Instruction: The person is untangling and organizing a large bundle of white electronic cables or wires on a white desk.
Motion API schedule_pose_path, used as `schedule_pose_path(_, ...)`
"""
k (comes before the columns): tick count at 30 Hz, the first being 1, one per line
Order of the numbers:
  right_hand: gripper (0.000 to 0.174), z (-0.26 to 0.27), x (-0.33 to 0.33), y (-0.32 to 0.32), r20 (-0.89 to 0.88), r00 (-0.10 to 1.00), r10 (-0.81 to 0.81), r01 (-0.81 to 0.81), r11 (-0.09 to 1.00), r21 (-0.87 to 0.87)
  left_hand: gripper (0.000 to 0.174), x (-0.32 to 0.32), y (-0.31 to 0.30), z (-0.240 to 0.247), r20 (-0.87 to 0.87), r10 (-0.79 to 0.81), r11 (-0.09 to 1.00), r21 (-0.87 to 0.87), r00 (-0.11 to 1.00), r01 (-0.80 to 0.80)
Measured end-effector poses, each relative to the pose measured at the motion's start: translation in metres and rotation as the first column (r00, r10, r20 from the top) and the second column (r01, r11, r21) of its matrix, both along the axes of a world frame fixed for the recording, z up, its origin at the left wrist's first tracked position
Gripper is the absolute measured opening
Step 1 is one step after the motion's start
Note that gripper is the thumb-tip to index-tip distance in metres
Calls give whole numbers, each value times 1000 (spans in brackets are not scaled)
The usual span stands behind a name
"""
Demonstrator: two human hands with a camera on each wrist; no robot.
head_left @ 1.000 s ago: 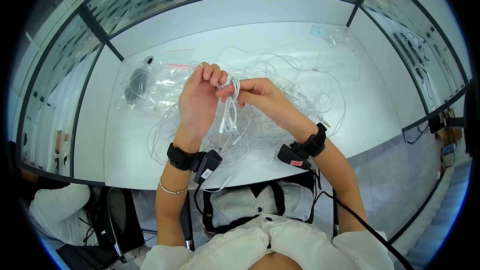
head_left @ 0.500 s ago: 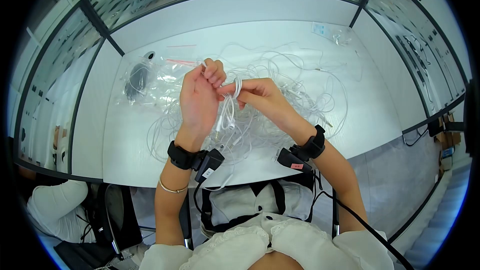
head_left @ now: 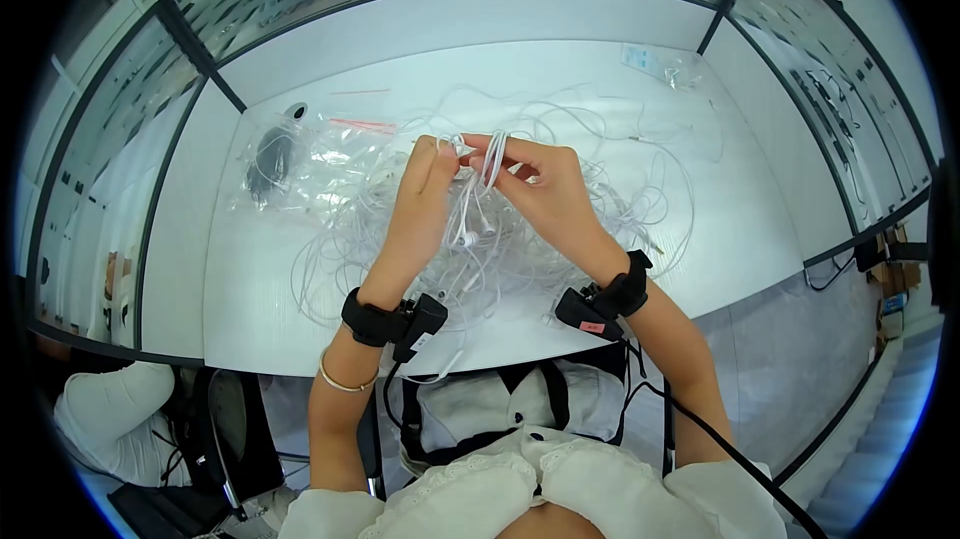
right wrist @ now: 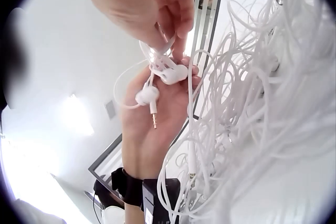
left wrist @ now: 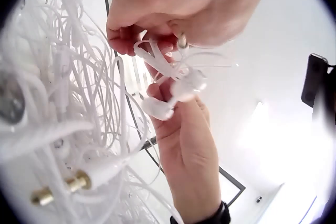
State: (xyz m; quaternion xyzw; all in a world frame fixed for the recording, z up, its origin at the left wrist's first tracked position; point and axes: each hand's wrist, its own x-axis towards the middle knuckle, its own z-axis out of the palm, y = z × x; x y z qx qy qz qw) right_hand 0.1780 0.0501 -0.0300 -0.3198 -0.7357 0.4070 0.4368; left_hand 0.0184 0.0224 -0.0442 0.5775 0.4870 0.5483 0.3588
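My left hand [head_left: 425, 189] is raised over the desk, its fingertips pinching the white cable of a pair of wired earphones. Close beside it, my right hand [head_left: 555, 184] holds the same cable, wound as a small coil [head_left: 496, 154] around its fingers. The fingertips of both hands almost meet at the coil. Below them dangle the white earbuds [right wrist: 148, 94] and a plug [right wrist: 154, 119] with a metal tip. In the left wrist view an earbud [left wrist: 189, 85] hangs in front of the right hand's palm.
A tangled heap of white earphone cables [head_left: 640, 204] spreads over the white desk [head_left: 270, 289] under the hands. Clear plastic bags [head_left: 335, 154] and a dark bagged item [head_left: 270, 164] lie to the left. Another small bag [head_left: 665, 67] lies back right. Low partitions [head_left: 460, 14] border the desk.
My left hand has turned from palm showing to back showing, and its fingers have come to the coil. My right hand has shifted slightly up and right with the coil.
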Motion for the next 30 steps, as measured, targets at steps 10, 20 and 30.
schedule_pose_path(10, 28, -4, 6, 4, 190, 981, -39, -14, 962, 273, 27, -14, -2, 10, -349, -200, 978, -12, 915, 209)
schedule_pose_path(20, 9, 8, 5, -4, 253, 967, -21, -29, 981, 193, 25, -25, -7, 18, -415, -351, 936, -164, 839, 310)
schedule_pose_path(30, 12, 6, 5, -2, 182, 983, -12, 1, 998, 61, 23, -30, -5, 19, -379, -419, 907, -146, 825, 394)
